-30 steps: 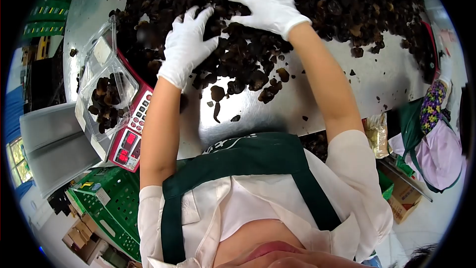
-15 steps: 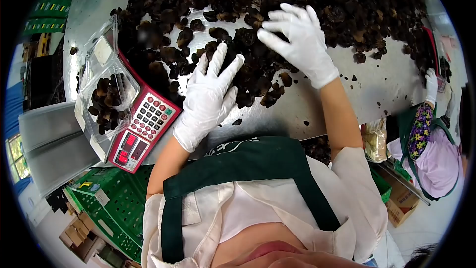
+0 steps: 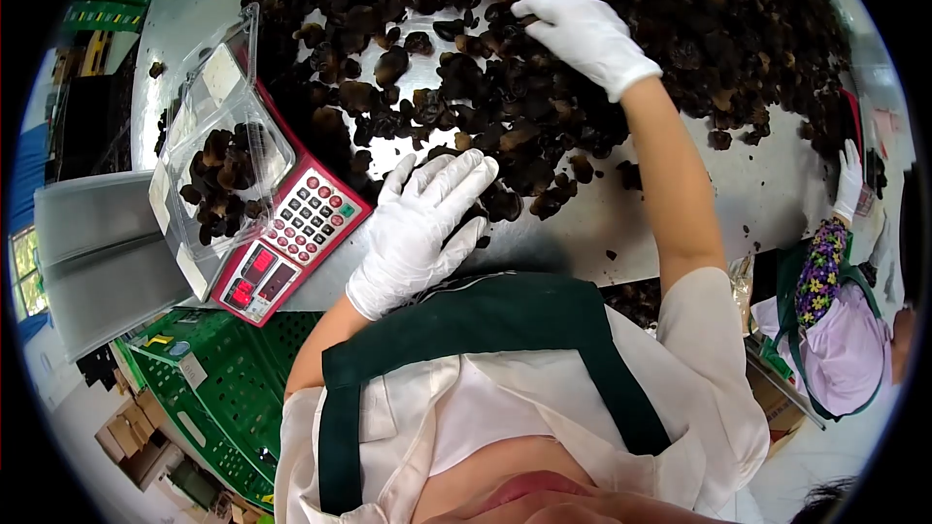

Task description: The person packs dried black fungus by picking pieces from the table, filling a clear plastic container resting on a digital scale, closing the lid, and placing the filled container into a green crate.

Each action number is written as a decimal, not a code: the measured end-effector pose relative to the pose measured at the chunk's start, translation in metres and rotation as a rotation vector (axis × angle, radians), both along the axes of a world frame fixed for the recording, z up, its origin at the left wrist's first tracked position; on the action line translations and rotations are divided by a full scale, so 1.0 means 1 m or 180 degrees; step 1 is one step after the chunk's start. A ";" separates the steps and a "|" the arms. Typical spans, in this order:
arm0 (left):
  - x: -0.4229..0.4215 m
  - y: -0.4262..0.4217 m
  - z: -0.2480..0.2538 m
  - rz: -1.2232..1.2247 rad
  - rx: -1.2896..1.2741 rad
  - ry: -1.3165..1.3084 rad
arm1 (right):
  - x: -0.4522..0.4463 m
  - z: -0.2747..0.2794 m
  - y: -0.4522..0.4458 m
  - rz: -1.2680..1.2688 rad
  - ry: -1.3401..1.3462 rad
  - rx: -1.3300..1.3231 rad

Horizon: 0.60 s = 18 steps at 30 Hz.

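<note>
Dark brown, wrinkled pieces of black fungus lie spread over the metal table. My left hand, in a white glove, rests at the near edge of the pieces with its fingers stretched out and nothing in them. Farther out over the heap is my right hand, also gloved; its fingers are curled and drawn together, their tips among the pieces, and what they hold is hidden. On the left, a clear plastic clamshell box with fungus in it sits on a red digital scale.
The metal table has its near edge against my apron. Below the scale stands a green plastic crate, beside stacked clear lids. At the right, a co-worker's gloved hand is near another red scale.
My right hand has moved up over the heap and its spread fingers have curled in. My left hand has shifted slightly toward me, its fingers closer together. The whole view has shifted slightly.
</note>
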<state>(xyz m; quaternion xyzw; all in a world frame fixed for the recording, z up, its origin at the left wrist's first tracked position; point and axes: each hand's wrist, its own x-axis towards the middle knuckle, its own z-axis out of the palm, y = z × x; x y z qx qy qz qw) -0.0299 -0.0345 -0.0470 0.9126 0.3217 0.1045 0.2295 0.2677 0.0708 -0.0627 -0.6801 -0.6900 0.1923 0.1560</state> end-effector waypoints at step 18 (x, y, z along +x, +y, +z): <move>0.075 0.175 -0.031 0.1244 0.0208 -0.0245 | 0.033 -0.001 -0.150 -0.1395 0.4756 0.0025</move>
